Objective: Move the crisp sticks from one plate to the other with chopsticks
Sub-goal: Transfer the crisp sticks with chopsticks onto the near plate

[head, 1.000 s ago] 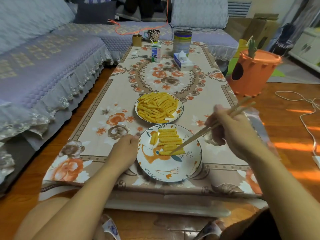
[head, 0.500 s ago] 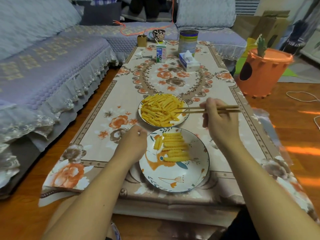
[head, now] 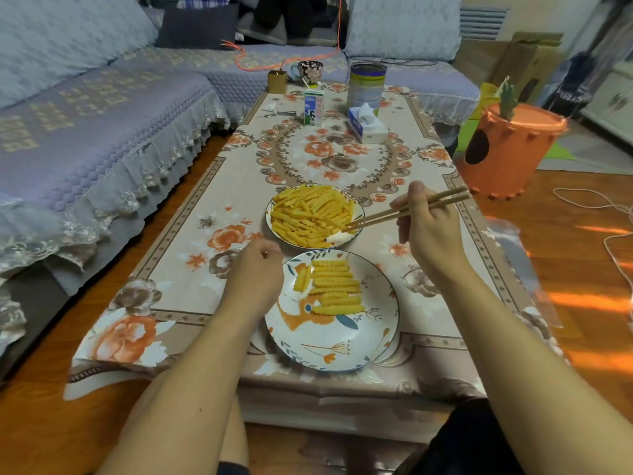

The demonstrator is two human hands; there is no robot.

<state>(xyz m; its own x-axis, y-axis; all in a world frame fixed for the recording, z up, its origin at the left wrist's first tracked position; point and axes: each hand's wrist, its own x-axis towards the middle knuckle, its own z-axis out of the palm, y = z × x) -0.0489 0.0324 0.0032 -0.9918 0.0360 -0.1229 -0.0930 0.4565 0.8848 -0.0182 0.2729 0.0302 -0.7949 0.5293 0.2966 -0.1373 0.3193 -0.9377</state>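
Observation:
Two plates stand on the flowered tablecloth. The far plate (head: 356, 234) carries a heap of yellow crisp sticks (head: 308, 214). The near plate (head: 342, 351), white with orange and blue drawings, holds several crisp sticks (head: 334, 286) laid in a neat row, with two more upright beside them. My right hand (head: 428, 231) grips wooden chopsticks (head: 404, 210); their tips touch the sticks at the right edge of the far heap. My left hand (head: 255, 272) rests loosely closed against the near plate's left rim and holds nothing.
At the table's far end stand a milk carton (head: 313, 108), a tall tin (head: 365, 87), a tissue box (head: 367, 126), a patterned mug (head: 310, 72) and a small gold box (head: 276, 82). A purple sofa (head: 102, 132) runs along the left. An orange bin (head: 507, 152) stands right of the table.
My right hand lifted the chopsticks from the near plate, swung them over to the far plate, and lowered their tips into the heap. The left hand barely moved.

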